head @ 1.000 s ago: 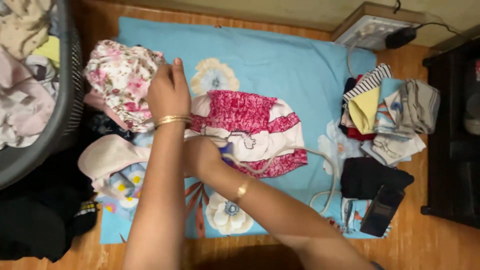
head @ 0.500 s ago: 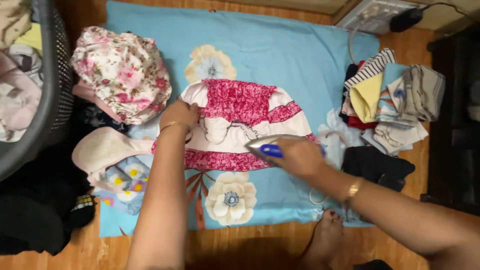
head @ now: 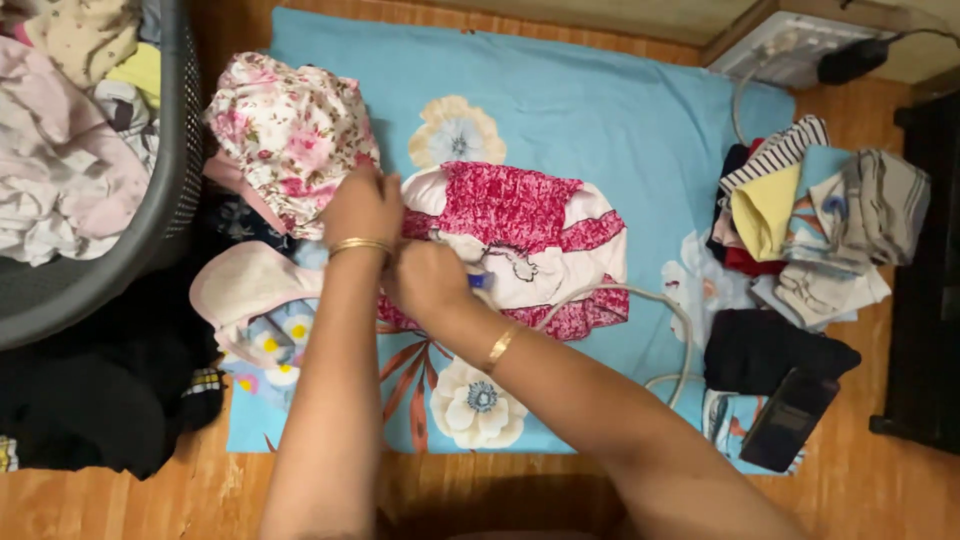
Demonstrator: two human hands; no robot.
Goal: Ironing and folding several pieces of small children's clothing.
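Observation:
A small pink and white dress (head: 520, 235) lies flat on a light blue floral sheet (head: 600, 120) spread on the floor. My right hand (head: 428, 280) grips the blue handle of an iron (head: 478, 281) at the dress's left edge; the iron's body is mostly hidden under my hand. Its white cord (head: 640, 300) loops to the right. My left hand (head: 362, 205) presses down on the dress's upper left corner, just beside my right hand.
A dark laundry basket (head: 160, 220) full of clothes stands at the left. A floral garment (head: 290, 135) and a pink one (head: 245, 285) lie beside it. Folded clothes (head: 810, 225) are piled at the right, with a black phone (head: 785, 420) and a wall socket (head: 790, 45).
My right hand has slid the iron from the dress's right side back to its left edge. My left hand stayed on the upper left corner.

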